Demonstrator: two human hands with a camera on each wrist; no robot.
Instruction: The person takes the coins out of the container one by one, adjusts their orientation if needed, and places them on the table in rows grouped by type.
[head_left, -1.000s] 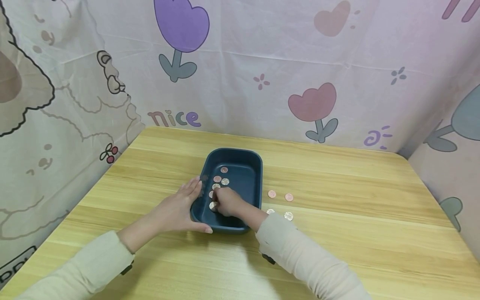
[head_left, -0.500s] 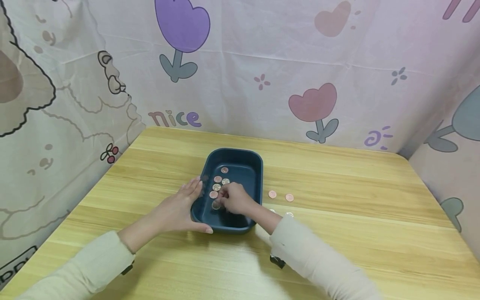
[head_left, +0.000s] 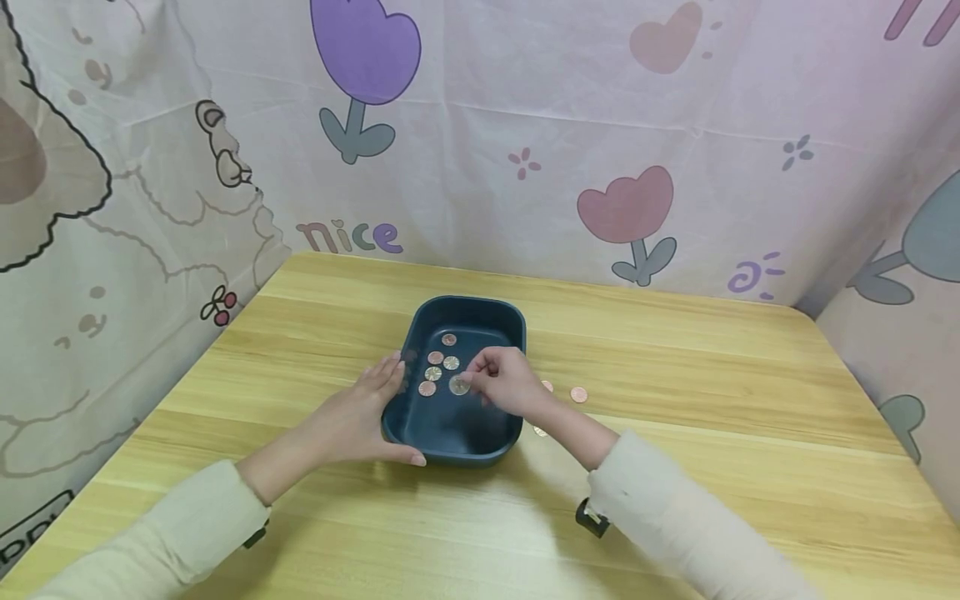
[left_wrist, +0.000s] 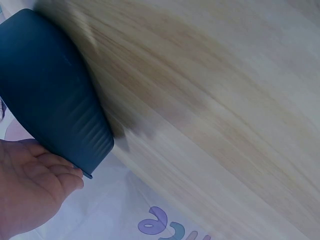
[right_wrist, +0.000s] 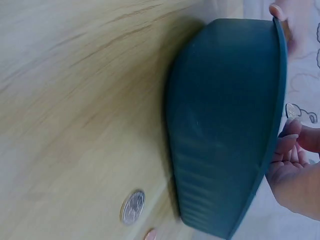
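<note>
A dark blue rectangular tray (head_left: 471,310) stands on the wooden table (head_left: 720,433), with several copper and gold-coloured coins lying in its left half. My left hand (head_left: 362,421) rests along its left side, thumb at the near corner, fingers extended against the rim; the left wrist view shows the fingertips at the tray's outer wall (left_wrist: 50,80). My right hand (head_left: 510,382) pinches a pale gold coin (head_left: 459,385) between thumb and fingers, over the tray's right half. In the right wrist view this coin (right_wrist: 291,111) sticks up above the rim, at the fingertips.
Right of the tray, a copper coin (head_left: 578,395) lies on the table. Another copper coin (head_left: 547,386) and a gold coin (head_left: 540,431) are partly covered by the right hand and forearm. A patterned cloth (head_left: 480,150) hangs behind the table.
My right hand has lifted the gold coin from the tray's near left area and carried it right and slightly away from me. The left hand and the tray have stayed put.
</note>
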